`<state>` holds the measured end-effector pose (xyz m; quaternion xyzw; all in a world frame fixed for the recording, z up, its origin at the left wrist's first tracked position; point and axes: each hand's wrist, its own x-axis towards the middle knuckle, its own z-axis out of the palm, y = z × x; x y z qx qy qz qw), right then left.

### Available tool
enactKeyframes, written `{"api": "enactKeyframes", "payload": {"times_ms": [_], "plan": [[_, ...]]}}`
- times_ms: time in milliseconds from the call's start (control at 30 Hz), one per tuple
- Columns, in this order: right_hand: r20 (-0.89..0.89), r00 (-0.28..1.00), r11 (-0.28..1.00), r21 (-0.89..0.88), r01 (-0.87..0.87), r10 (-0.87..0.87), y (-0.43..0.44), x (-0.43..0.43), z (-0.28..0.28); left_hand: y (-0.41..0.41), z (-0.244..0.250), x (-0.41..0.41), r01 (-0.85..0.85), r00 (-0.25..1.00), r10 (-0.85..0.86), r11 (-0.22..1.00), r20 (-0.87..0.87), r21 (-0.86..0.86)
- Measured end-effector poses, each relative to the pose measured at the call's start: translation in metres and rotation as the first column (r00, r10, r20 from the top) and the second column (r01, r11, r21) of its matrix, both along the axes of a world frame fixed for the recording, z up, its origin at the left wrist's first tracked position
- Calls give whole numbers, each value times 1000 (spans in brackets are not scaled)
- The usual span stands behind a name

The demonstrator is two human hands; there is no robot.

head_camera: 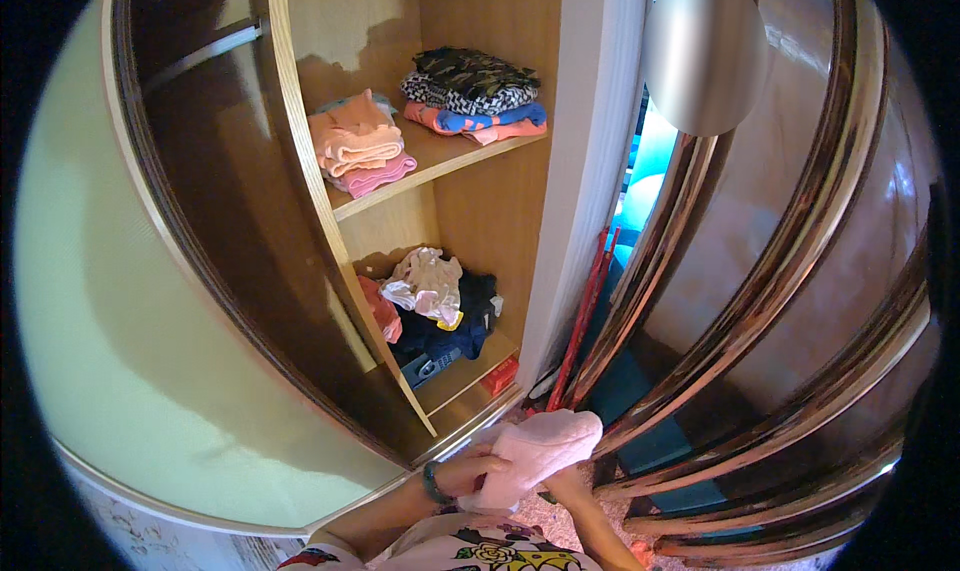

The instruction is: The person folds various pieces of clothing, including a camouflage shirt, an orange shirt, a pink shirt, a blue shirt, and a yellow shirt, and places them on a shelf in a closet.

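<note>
A folded light-pink cloth, fluffy like a towel, is held low in front of my body. My left hand, with a dark bracelet at the wrist, grips its left side. My right hand is at the lower right of the cloth, its fingers largely hidden behind it. Beyond the hands stands an open wooden wardrobe. Its upper shelf bears a stack of peach and pink cloths at the left and folded patterned clothes at the right. Below lies a loose heap of clothes.
A pale green sliding door panel covers the left. A telephone-like device and a red box sit low in the wardrobe. Red poles lean beside its white right edge. Dark wood-framed panels stand close on the right.
</note>
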<state>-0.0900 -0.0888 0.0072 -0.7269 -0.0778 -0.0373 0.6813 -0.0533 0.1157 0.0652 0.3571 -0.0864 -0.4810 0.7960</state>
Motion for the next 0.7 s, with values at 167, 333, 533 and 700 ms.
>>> {"api": "enactKeyframes", "payload": {"times_ms": [167,333,533,700], "plan": [[-64,998,994,-106,-5,-2,-38,-18,-14,-29,-8,-10,-23,983,1,993,185,118],[-261,958,986,-144,86,-121,-74,-33,-19,-25,12,-10,-95,938,51,989,344,112],[-244,957,985,23,169,-158,-88,-40,23,3,-13,8,-245,821,-12,896,571,371],[-238,970,989,-124,-78,46,-81,-27,38,34,-35,11,-373,474,-532,602,702,707]]}}
